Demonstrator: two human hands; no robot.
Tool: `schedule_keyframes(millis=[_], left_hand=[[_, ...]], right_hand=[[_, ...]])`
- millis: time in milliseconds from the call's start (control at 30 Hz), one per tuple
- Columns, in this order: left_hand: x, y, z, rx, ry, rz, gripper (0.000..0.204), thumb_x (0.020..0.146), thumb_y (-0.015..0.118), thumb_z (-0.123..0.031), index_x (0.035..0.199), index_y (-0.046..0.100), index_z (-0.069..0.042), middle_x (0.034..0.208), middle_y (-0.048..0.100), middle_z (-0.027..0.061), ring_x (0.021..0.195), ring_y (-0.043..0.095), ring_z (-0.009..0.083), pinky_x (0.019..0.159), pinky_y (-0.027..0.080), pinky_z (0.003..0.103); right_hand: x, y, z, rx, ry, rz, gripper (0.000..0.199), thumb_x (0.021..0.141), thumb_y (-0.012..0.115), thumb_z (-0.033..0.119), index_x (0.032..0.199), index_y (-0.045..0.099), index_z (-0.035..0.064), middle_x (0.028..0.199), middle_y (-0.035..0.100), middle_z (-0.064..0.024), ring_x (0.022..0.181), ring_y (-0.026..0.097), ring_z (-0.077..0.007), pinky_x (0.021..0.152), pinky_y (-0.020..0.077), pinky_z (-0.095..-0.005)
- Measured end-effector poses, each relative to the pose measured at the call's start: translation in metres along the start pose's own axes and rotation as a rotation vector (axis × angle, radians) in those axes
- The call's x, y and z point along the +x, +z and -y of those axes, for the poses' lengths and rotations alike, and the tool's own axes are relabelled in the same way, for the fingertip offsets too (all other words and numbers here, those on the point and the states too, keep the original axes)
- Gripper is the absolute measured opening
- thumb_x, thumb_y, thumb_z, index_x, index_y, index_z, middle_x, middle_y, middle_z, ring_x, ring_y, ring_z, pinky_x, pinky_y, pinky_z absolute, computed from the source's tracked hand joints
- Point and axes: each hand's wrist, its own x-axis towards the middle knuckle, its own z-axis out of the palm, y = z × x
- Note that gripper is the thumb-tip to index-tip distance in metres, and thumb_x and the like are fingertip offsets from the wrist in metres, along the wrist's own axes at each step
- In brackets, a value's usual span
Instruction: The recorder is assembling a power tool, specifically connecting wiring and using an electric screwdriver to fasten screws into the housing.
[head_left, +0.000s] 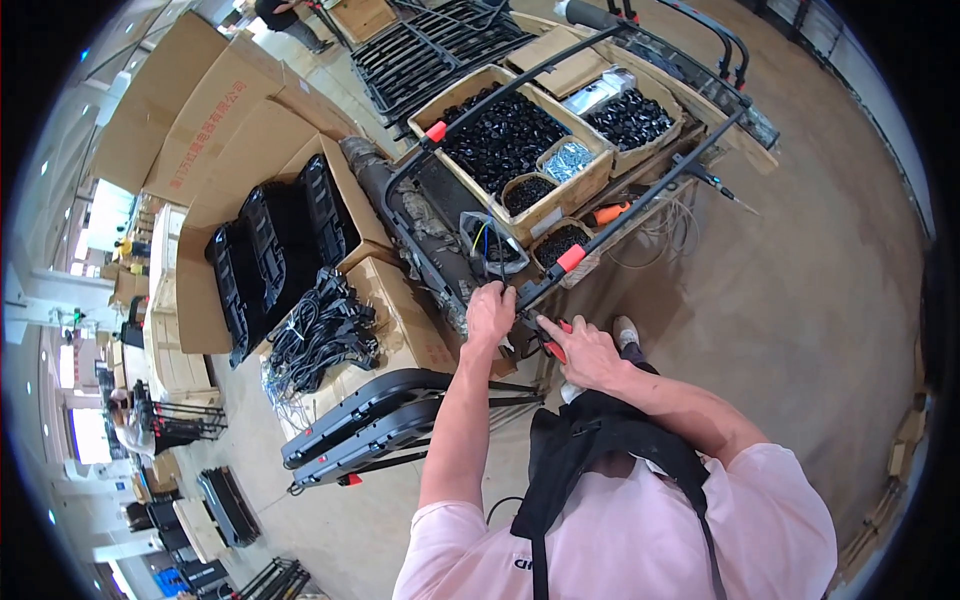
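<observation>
My left hand (pixel 490 316) is closed at the near end of a black metal tube frame (pixel 540 289), its fingers pinched round a black cable (pixel 502 268). Yellow and blue wires (pixel 483 238) show just beyond that hand. Red-handled pliers (pixel 556 348) are gripped in my right hand (pixel 590 355), beside the frame's near corner. Their jaws are too small to make out. A red sleeve (pixel 571 258) sits on the frame's right bar, and another red sleeve (pixel 436 131) on the far left bar.
Beyond the frame stand boxes of black plastic parts (pixel 505 130) and a tub of silvery screws (pixel 567 160). An orange-handled tool (pixel 612 213) lies nearby. At left are a carton (pixel 190 270) of black housings, bundled black cables (pixel 322 335) and long black panels (pixel 370 420).
</observation>
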Motion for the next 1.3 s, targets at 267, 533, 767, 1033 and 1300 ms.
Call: schedule_keyframes(millis=[267, 533, 767, 1033, 1300], left_hand=[[0.0, 0.006, -0.009, -0.053, -0.003, -0.073, 0.041, 0.107, 0.05, -0.041, 0.091, 0.064, -0.006, 0.089, 0.072, 0.0258, 0.087, 0.068, 0.0499, 0.078, 0.052, 0.059], [0.005, 0.017, -0.011, 0.001, -0.117, -0.103, 0.043, 0.106, 0.051, -0.041, 0.091, 0.07, -0.005, 0.089, 0.073, 0.026, 0.088, 0.071, 0.0486, 0.08, 0.054, 0.058], [0.008, 0.02, -0.013, 0.006, -0.166, -0.081, 0.043, 0.104, 0.053, -0.041, 0.092, 0.072, -0.005, 0.089, 0.074, 0.0258, 0.087, 0.071, 0.0484, 0.08, 0.055, 0.057], [0.014, 0.023, -0.007, 0.038, -0.17, -0.142, 0.042, 0.103, 0.056, -0.037, 0.086, 0.073, -0.003, 0.085, 0.074, 0.0259, 0.081, 0.073, 0.0458, 0.077, 0.057, 0.056], [0.017, 0.018, -0.019, -0.021, -0.209, -0.134, 0.042, 0.102, 0.056, -0.038, 0.088, 0.073, -0.002, 0.091, 0.074, 0.0277, 0.088, 0.072, 0.0481, 0.083, 0.055, 0.057]], right_hand=[[-0.007, 0.021, 0.025, -0.048, 0.087, -0.137, 0.091, 0.075, 0.077, 0.012, 0.159, 0.042, 0.0155, 0.11, 0.057, -0.025, 0.097, 0.068, -0.0416, 0.075, 0.0606, -0.0481], [-0.004, 0.04, 0.042, -0.277, 0.095, -0.147, 0.073, 0.085, 0.069, 0.014, 0.154, 0.048, 0.0079, 0.104, 0.056, -0.021, 0.088, 0.065, -0.0345, 0.066, 0.0601, -0.0429], [0.002, 0.028, 0.034, -0.046, 0.109, -0.117, 0.085, 0.078, 0.074, 0.011, 0.156, 0.044, 0.0064, 0.106, 0.057, -0.0252, 0.087, 0.067, -0.0393, 0.07, 0.061, -0.0465], [0.015, 0.022, 0.045, 0.039, 0.202, 0.034, 0.093, 0.076, 0.075, 0.013, 0.161, 0.037, 0.0069, 0.114, 0.057, -0.0297, 0.097, 0.069, -0.0447, 0.079, 0.0609, -0.0496], [0.02, 0.071, -0.059, 1.587, 0.215, 0.289, 0.084, 0.078, 0.072, 0.013, 0.158, 0.048, 0.0102, 0.094, 0.065, -0.0028, 0.081, 0.06, -0.0122, 0.074, 0.0526, -0.0293]])
